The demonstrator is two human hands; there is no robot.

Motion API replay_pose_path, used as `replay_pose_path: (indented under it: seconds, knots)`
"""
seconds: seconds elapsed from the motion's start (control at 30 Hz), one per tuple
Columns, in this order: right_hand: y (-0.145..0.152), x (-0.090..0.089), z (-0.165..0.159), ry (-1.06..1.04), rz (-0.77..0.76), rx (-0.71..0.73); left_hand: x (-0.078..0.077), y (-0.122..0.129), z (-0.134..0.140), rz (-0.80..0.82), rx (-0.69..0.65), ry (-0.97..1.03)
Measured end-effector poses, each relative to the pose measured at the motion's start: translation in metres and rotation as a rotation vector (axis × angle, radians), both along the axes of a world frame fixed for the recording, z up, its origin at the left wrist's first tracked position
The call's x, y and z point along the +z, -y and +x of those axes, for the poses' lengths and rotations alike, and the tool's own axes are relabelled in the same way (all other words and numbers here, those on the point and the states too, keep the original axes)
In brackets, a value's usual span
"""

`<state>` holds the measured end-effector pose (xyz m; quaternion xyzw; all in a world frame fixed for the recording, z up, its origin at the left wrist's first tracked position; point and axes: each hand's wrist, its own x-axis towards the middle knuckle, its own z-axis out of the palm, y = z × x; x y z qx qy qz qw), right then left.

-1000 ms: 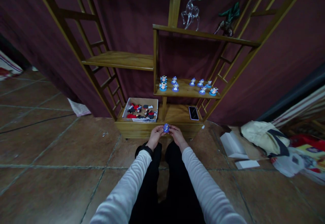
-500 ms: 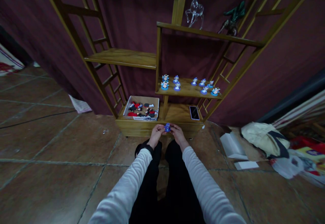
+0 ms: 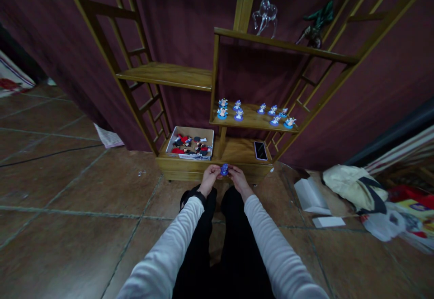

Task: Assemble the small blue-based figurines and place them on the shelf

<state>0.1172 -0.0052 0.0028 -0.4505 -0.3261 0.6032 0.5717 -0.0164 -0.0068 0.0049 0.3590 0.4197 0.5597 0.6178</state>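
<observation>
A small purple-blue figurine (image 3: pixel 224 169) is pinched between my two hands, just in front of the cabinet's lower front. My left hand (image 3: pixel 209 177) grips its left side with closed fingers, and my right hand (image 3: pixel 238 177) holds its right side the same way. Beyond them, several similar figurines (image 3: pixel 239 115) in purple and blue stand upright on the middle shelf (image 3: pixel 251 120), in a left and a right group. A cardboard box (image 3: pixel 210 138) on the lower left surface holds several red and black figures lying in a jumble.
A phone (image 3: pixel 261 150) lies on the lower right surface. Above stand a clear glass deer (image 3: pixel 266 13) and a dark green statuette (image 3: pixel 317 25). A bare wooden shelf (image 3: pixel 166 73) juts out at left. White boxes (image 3: pixel 310 195), a cream bag (image 3: pixel 352 186) and plastic bags (image 3: pixel 384 222) lie on the floor at right.
The view has shifted slightly, so the shelves appear a little further right. Both hands keep hold of the figurine in nearly the same place.
</observation>
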Motion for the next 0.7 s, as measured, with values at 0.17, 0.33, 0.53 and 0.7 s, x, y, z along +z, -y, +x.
replay_pose_path:
  seconds: [0.17,0.33,0.53,0.7]
  knots:
    - [0.002,0.004,-0.001,-0.024,-0.027,0.029,-0.004,-0.004,-0.001,0.012,0.013,-0.029]
    - [0.004,0.008,-0.002,-0.062,-0.046,0.034,-0.008,-0.007,-0.002,-0.003,-0.006,-0.027]
    - [0.006,0.013,-0.002,-0.084,-0.033,0.087,-0.01,-0.01,-0.003,-0.02,-0.01,0.006]
    - [0.006,0.012,-0.001,-0.086,-0.031,0.113,-0.008,-0.01,-0.003,-0.042,-0.002,0.028]
